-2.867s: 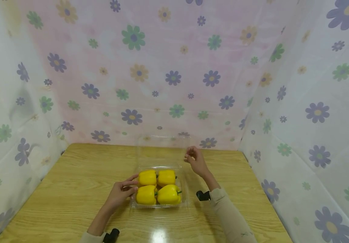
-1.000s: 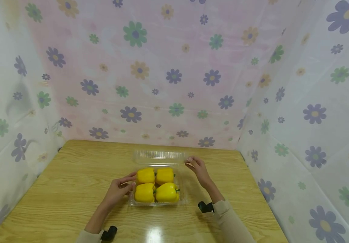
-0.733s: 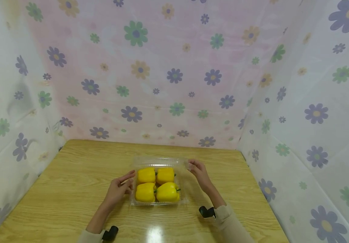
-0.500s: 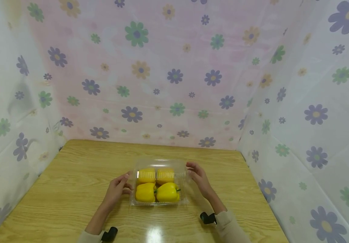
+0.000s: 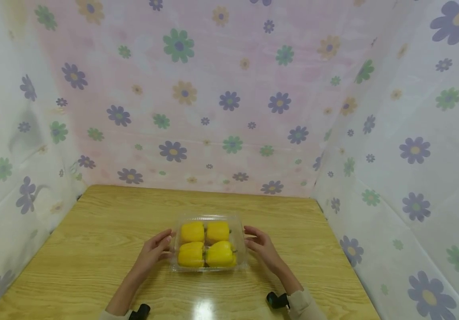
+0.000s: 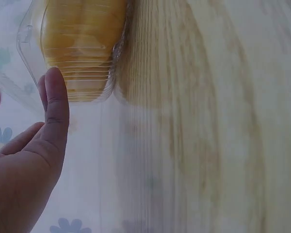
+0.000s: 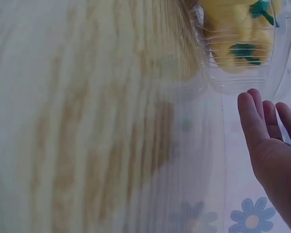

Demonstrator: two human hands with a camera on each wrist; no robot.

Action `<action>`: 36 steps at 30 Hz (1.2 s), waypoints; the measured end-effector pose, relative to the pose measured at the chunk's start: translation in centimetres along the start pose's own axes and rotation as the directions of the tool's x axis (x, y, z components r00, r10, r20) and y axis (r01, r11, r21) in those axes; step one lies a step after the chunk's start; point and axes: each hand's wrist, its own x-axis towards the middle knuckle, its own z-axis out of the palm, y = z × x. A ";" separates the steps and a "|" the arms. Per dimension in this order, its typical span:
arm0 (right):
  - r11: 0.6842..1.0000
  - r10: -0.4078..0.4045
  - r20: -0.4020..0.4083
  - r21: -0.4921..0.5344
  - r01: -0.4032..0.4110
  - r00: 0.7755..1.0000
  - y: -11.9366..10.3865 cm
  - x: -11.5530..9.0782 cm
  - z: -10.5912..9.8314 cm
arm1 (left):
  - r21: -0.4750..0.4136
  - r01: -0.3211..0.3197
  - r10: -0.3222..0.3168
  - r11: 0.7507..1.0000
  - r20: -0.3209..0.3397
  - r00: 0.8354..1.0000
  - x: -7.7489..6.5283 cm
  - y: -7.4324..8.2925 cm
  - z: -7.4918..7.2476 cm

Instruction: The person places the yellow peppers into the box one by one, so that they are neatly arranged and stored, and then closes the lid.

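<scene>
A clear plastic clamshell box (image 5: 242, 260) sits on the table with several yellow bell peppers (image 5: 191, 255) inside, its lid lying over them. My left hand (image 5: 151, 251) is at the box's left side, fingers extended; in the left wrist view the thumb overlaps the ribbed wall of the box (image 6: 82, 73), and contact is hard to tell. At the right side is my right hand (image 5: 264, 250), its fingers loosely extended. The right wrist view has those fingertips (image 7: 246, 101) just short of the ribbed wall, with green pepper stems (image 7: 246, 51) visible through the plastic.
The wood-grain table (image 5: 113, 231) extends on all sides of the box. Flower-printed curtains (image 5: 229, 120) enclose it at the back, left and right. A black wrist camera (image 5: 277, 300) is strapped at the right sleeve, another (image 5: 139, 312) at the left.
The lid, raised behind the box earlier with my right hand at its edge, has swung forward and down over the peppers. My right hand came nearer; my left hand drew slightly leftward.
</scene>
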 end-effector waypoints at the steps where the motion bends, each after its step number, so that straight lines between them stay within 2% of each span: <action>1: 1.000 0.006 -0.001 0.003 -0.006 1.000 0.1 -0.1 0.0 | 0.007 -0.005 0.005 1.000 0.012 1.000 -0.1 0.0 -0.1; 6: 1.000 0.024 0.020 0.007 -0.024 1.000 0.3 -0.4 0.0 | 0.045 -0.041 0.038 0.998 0.056 0.998 -0.3 -0.3 -0.3; 13: 0.996 0.092 0.083 0.010 -0.094 0.992 0.2 -1.1 -0.2 | 0.067 -0.037 0.035 0.997 0.039 0.999 -0.5 -0.4 -0.2; 19: 0.987 0.157 0.143 0.009 -0.160 0.977 -0.1 -1.7 -0.5 | 0.062 -0.009 0.007 0.998 0.030 1.000 -0.6 -0.4 -0.4; 25: 0.984 0.177 0.215 -0.003 -0.181 0.960 -0.7 -2.2 -0.8 | 0.093 0.027 -0.033 0.995 0.065 0.997 -1.0 -0.3 -0.7; 32: 0.969 0.196 0.315 0.083 -0.232 0.929 -1.1 -2.5 -1.2 | 0.153 0.062 -0.082 0.986 0.127 0.989 -1.4 0.1 -0.7; 36: 0.968 0.194 0.351 0.085 -0.237 0.916 -1.2 -2.5 -1.3 | 0.165 0.076 -0.102 0.983 0.155 0.983 -1.4 0.0 -0.9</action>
